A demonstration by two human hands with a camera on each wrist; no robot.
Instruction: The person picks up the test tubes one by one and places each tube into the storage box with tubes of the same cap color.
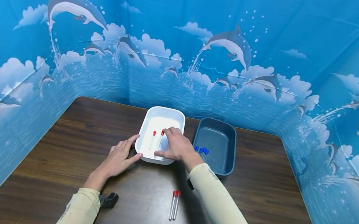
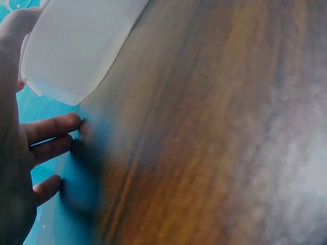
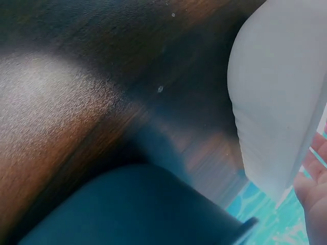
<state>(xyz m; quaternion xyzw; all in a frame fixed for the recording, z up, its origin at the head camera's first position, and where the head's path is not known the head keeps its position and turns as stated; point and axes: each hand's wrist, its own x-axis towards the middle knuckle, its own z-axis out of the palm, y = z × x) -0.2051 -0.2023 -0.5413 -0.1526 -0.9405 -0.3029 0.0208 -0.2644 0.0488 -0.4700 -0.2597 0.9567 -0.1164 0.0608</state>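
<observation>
A white plastic tray [image 1: 154,110] stands at the table's far side with two red-capped test tubes in it. My right hand [image 1: 177,145] reaches over its near right part. One test tube [image 1: 161,138] lies between that hand's fingers, at its cap, and the thumb, by its lower end. Left of it is the other test tube [image 1: 152,140]. Spread around the tray's near left corner, my left hand [image 1: 119,160] touches the rim with forefinger and thumb. In the left wrist view its other fingers [image 2: 53,127] extend loosely below the tray wall [image 2: 76,51].
A dark blue-grey tray [image 1: 233,148] to the right holds several blue-capped tubes [image 1: 204,151], partly hidden by my right wrist. Two more red-capped tubes [image 1: 174,205] lie side by side on the brown table [image 1: 134,203] nearer me. A dolphin-print curtain [image 1: 190,23] surrounds the table.
</observation>
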